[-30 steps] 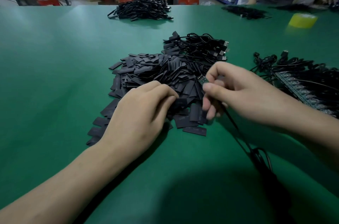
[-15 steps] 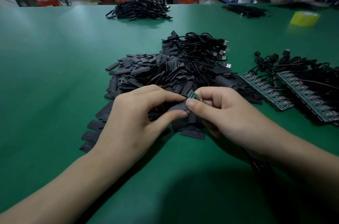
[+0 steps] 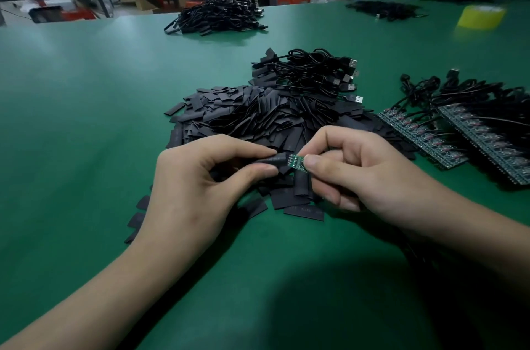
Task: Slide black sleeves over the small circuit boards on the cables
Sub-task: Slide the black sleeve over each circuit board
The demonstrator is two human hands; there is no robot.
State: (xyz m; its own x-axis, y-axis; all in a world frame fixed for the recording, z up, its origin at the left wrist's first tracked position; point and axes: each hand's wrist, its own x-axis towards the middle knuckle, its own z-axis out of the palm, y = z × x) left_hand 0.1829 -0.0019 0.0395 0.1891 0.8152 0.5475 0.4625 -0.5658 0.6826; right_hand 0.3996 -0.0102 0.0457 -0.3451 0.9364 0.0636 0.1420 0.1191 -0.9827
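My left hand (image 3: 198, 180) pinches a black sleeve (image 3: 274, 162) between thumb and forefinger, its open end facing right. My right hand (image 3: 358, 166) pinches a small green circuit board (image 3: 296, 162) by its right end. The board's left end meets the sleeve's mouth, and most of the board still shows. Its cable is hidden under my right hand. Both hands hover over a large pile of flat black sleeves (image 3: 258, 117) on the green table (image 3: 86, 120).
Rows of bare circuit boards on cables (image 3: 430, 134) lie at the right. A bundle of USB cables (image 3: 318, 71) sits behind the sleeve pile. More cable heaps (image 3: 220, 14) and a yellow tape roll (image 3: 481, 15) lie at the far side, where people stand.
My right hand brought the board from the right down to my left hand. My left hand lifted a sleeve out of the pile, and board and sleeve now meet end to end.
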